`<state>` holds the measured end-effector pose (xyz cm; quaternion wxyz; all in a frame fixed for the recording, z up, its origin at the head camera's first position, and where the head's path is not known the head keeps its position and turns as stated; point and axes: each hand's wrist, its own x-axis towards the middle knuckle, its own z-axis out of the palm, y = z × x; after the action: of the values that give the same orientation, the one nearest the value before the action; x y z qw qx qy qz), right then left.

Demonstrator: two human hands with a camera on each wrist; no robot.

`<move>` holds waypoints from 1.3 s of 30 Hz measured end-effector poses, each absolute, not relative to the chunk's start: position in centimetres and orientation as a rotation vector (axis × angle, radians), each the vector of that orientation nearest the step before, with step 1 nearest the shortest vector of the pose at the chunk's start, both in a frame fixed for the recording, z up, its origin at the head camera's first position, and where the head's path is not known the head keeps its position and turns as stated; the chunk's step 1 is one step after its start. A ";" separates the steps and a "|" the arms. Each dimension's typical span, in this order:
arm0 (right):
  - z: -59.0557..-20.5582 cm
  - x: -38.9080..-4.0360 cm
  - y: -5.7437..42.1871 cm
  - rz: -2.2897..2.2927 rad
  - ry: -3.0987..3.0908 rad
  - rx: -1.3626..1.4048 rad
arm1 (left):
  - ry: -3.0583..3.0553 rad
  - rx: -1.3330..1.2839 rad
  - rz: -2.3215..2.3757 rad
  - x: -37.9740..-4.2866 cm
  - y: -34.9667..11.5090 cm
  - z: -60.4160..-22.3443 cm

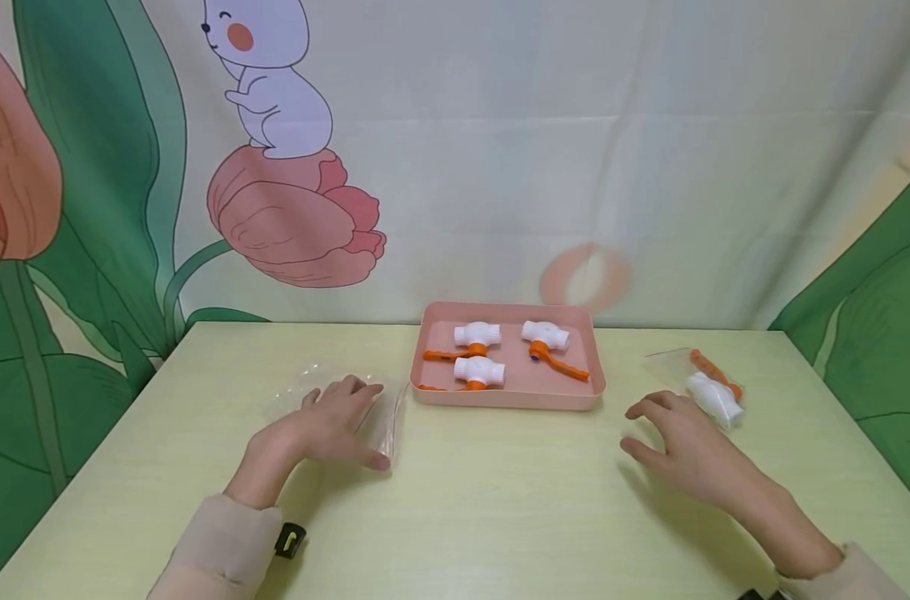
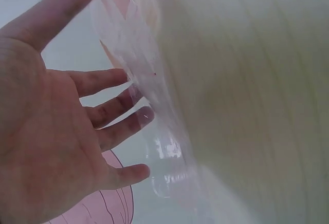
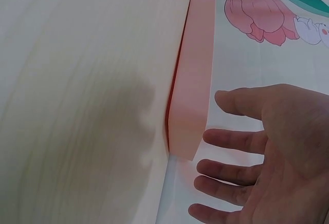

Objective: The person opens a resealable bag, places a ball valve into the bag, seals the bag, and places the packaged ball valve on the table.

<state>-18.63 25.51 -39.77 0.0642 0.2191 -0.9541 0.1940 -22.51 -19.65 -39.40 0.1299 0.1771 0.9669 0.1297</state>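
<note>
My left hand (image 1: 327, 427) is over the clear plastic bags (image 1: 390, 421) on the left of the table, its fingers spread. In the left wrist view, fingertips (image 2: 145, 116) meet or nearly touch the plastic; contact is hard to tell. My right hand (image 1: 683, 443) hovers above the table at the right, fingers loosely bent and holding nothing. Just beyond it lies a white ball valve (image 1: 713, 402) with an orange handle, inside a clear bag. Three similar valves, among them one at the right (image 1: 547, 336), lie in the pink tray (image 1: 507, 402).
The tray stands at the back middle of the pale wooden table (image 1: 500, 508), between the hands. Behind the table hangs a curtain (image 1: 455, 183) printed with tulips and a white animal. A small dark object (image 1: 290, 540) is by the left cuff.
</note>
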 end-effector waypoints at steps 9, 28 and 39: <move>-40.0 -18.6 25.2 0.603 -2.877 0.679 | 2.822 0.517 0.462 -22.2 -19.6 -39.3; -39.9 -18.0 23.2 0.776 -2.767 0.740 | 2.799 0.624 0.593 -21.1 -18.0 -38.6; -40.1 -17.3 21.3 1.168 -2.722 0.761 | 2.810 0.677 0.642 -19.6 -15.5 -38.0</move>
<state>-17.28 21.34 -40.09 0.0416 0.2488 -0.8893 0.3814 -19.63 -15.45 -38.02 0.0905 0.2276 0.9451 0.2161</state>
